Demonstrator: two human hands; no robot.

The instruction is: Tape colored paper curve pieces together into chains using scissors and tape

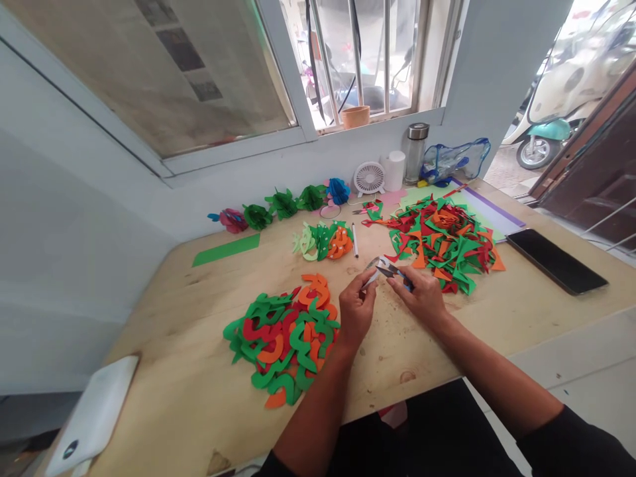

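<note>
Over the wooden counter, right hand, grip closed on small scissors; left hand, grip closed on a white strip, beside red-green paper cutouts.

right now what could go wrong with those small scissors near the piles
The small scissors sit tightly between the left hand and right hand, so the blades could nick a finger. The loose cut coloured shapes lie just beside the left hand, so a slip could scatter them.
</note>
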